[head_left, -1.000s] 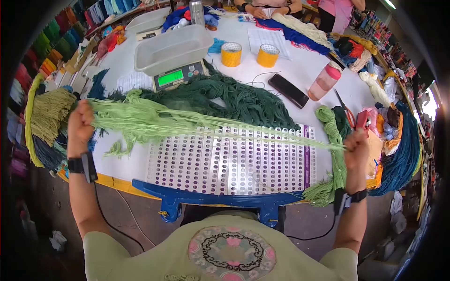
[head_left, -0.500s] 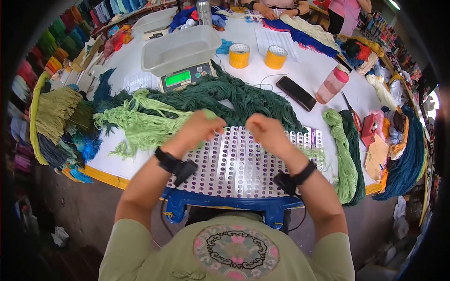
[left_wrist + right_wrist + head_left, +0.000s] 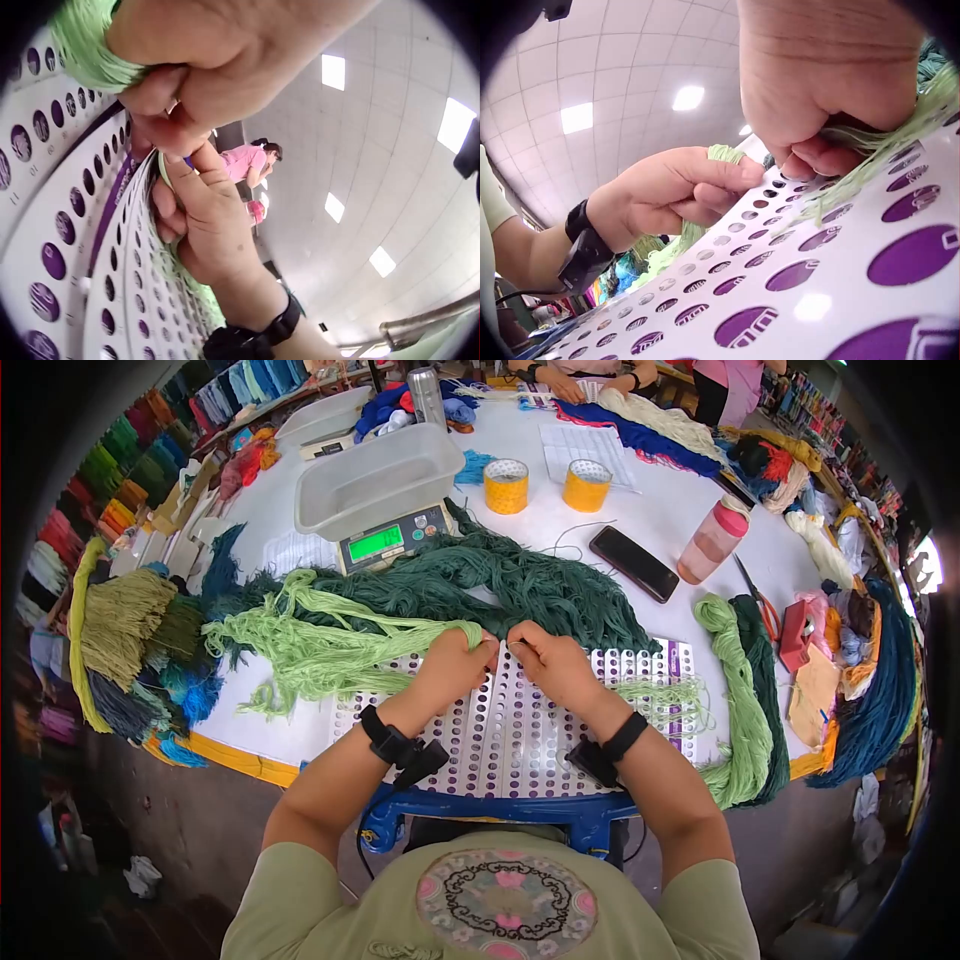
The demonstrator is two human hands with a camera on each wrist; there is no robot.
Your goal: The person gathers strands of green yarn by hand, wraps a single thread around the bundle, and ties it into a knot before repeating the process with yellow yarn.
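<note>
Both hands meet over a white card punched with rows of holes (image 3: 510, 745). A bundle of light green yarn (image 3: 310, 635) stretches from the left side of the table to my left hand (image 3: 455, 668), whose curled fingers grip it; the left wrist view shows the yarn (image 3: 86, 45) wrapped over that hand. My right hand (image 3: 555, 668), fingertips close to the left ones, pinches light green strands. In the right wrist view those strands (image 3: 885, 142) trail out from under its curled fingers. More loose light green strands (image 3: 665, 700) lie on the card to the right.
Dark green yarn (image 3: 520, 575) lies behind the hands. Beyond are a scale (image 3: 395, 538) with a plastic tub (image 3: 380, 480), tape rolls (image 3: 587, 485), a phone (image 3: 633, 563) and a bottle (image 3: 714, 540). Light green (image 3: 735, 700) and dark green skeins lie right. Another person (image 3: 590, 372) works opposite.
The hands were far apart with light green yarn stretched between them. They came together at the middle, and the bundle now lies to the left, its end in the left hand.
</note>
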